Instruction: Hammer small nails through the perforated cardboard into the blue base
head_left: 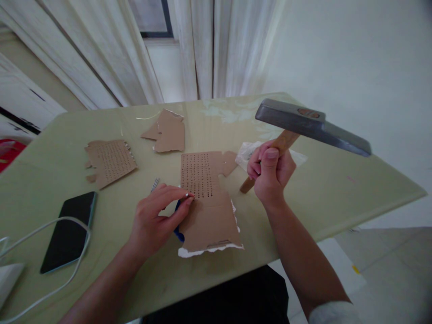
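Observation:
My right hand [272,173] is wrapped round the wooden handle of a hammer [290,118], with its steel head raised above the table. Between the thumb and fingertips of my left hand [158,216] is a small nail [186,195]; only its pale, shiny end shows. That hand rests at the left edge of a brown cardboard sheet [211,216], near the lowest row of punched holes. Rows of small holes fill the sheet's upper part, while its lower part is plain with a torn white edge. Something blue [180,233] peeks out from under the sheet's left side.
Thin metal rods [155,184] lie behind my left hand. Further back are a punched cardboard piece [113,162] and a plain one [170,132]. A phone [69,231] and white cable [76,272] lie at left. Crumpled white plastic [245,154] sits behind my right hand.

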### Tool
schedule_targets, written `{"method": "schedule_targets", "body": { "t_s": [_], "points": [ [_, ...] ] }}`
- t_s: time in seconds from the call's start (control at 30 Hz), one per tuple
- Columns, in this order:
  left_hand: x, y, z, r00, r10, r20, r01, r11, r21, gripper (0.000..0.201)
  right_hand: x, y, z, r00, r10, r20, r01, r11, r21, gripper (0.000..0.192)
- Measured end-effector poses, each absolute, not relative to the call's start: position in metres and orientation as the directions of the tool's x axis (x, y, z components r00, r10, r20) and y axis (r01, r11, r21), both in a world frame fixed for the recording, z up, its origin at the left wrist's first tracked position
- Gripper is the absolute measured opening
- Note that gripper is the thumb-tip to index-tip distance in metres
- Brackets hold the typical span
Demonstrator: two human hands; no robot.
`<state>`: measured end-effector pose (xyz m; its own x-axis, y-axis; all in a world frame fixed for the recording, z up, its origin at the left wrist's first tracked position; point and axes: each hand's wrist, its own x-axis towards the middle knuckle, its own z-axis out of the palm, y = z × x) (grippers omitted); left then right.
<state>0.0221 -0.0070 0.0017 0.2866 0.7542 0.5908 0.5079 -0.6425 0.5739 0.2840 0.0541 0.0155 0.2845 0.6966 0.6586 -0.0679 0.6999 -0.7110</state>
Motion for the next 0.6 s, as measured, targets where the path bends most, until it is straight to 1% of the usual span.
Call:
{"method": "schedule_targets", "body": {
  "t_s": [0.13, 0.4, 0.6],
  "points": [
    [0.0227, -0.0057, 0.0037, 0.299, 0.732, 0.612, 0.497, -0.667, 0.555, 0.011, 0.2837, 0.0535, 0.0159, 0.284, 0.703, 0.652, -0.071, 0.693, -0.717, 0.038],
    [0.0266, -0.0017, 0.007, 0.32, 0.721, 0.614, 0.478, -0.683, 0.552, 0.005, 0.2827, 0.0522, 0.0183, 0.286, 0.723, 0.629, -0.066, 0.67, -0.739, 0.043],
    [0.0249, 0.0012, 0.0036, 0.323, 0.718, 0.616, 0.451, -0.689, 0.567, 0.006, 0.2797, 0.0525, 0.0186, 0.297, 0.761, 0.577, -0.013, 0.608, -0.794, 0.054]
  ]
}}
